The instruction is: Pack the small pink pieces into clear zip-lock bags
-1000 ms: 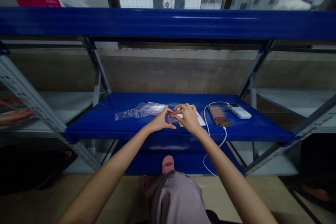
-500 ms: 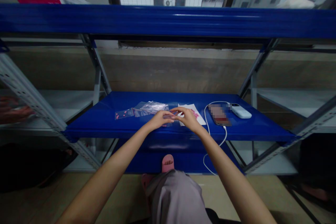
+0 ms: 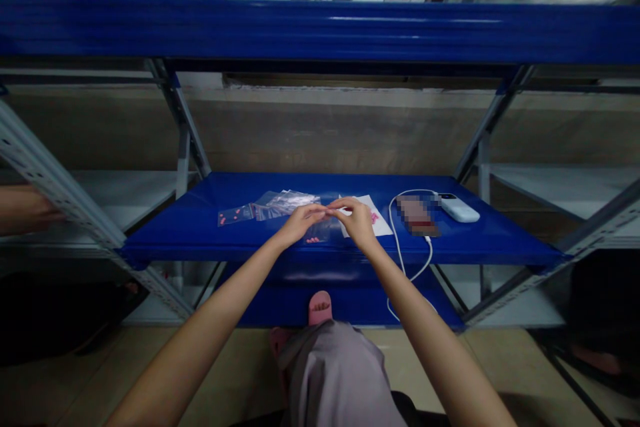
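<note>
Above the blue shelf, my left hand (image 3: 301, 223) and my right hand (image 3: 356, 219) meet at the fingertips, both closed in a pinch. Between them is the upper edge of a small clear zip bag (image 3: 325, 232), its rim mostly hidden by my fingers. Pink pieces (image 3: 313, 240) sit in the lower left of this bag. Beyond my left hand lies a pile of clear zip bags (image 3: 283, 203). Farther left is another zip bag (image 3: 236, 215) with a few pink pieces inside. By my right hand, a white paper sheet (image 3: 381, 221) carries more pink pieces (image 3: 374, 217).
On the right of the blue shelf (image 3: 170, 227) lie a phone (image 3: 416, 215), blurred in part, and a pale power bank (image 3: 459, 209), with a white cable (image 3: 395, 230) looping over the front edge. A blue beam (image 3: 320, 33) crosses above. Another person's arm (image 3: 25, 210) shows at left.
My fingers have straightened somewhat and stay together at the bag's upper edge. The pink pieces in that bag show more clearly below my hands. The other person's arm at left has shifted.
</note>
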The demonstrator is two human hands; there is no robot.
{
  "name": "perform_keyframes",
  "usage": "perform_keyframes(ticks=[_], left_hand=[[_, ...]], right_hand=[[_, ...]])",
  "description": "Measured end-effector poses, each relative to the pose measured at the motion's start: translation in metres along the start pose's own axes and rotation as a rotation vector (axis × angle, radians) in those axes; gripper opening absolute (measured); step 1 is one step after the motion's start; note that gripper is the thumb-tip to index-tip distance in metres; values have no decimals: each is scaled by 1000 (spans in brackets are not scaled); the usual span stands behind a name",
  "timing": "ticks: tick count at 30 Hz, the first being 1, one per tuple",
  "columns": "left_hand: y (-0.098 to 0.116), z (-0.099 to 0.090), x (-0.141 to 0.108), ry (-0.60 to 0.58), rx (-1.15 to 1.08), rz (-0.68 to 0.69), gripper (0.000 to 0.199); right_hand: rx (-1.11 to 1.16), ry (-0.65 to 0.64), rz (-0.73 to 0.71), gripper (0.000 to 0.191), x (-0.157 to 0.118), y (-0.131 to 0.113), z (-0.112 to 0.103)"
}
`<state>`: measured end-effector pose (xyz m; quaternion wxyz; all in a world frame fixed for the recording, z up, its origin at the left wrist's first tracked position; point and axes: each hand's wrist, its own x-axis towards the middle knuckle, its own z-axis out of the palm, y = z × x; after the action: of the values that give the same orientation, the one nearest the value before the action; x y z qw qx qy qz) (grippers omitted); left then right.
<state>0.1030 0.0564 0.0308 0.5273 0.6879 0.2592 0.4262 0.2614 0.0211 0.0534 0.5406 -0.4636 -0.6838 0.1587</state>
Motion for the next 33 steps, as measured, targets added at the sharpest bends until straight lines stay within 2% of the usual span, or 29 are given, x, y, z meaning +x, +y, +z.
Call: perform_keyframes(ticks=[4, 8, 11, 15, 23, 27, 33], left_hand=[[4, 4, -2, 13, -39, -23, 33], [5, 2, -3, 106, -47, -42, 34], [3, -4, -2, 173, -28, -15, 32], [3, -6, -1, 195, -39, -42, 33], [9, 0, -5, 195, -90, -109, 35], [9, -4, -4, 227, 8, -107, 30], [9, -3, -3, 195, 228, -21, 17]], right_hand=[[61, 68, 1, 6, 1, 0, 3], [150, 86, 111, 9, 1, 5, 5], [259, 30, 216, 14, 2, 9, 6], [377, -46, 294, 18, 3, 11, 6], [319, -71, 309, 18, 3, 15, 6], [320, -97, 293, 19, 3, 18, 6], [125, -84, 229, 17, 1, 19, 7]])
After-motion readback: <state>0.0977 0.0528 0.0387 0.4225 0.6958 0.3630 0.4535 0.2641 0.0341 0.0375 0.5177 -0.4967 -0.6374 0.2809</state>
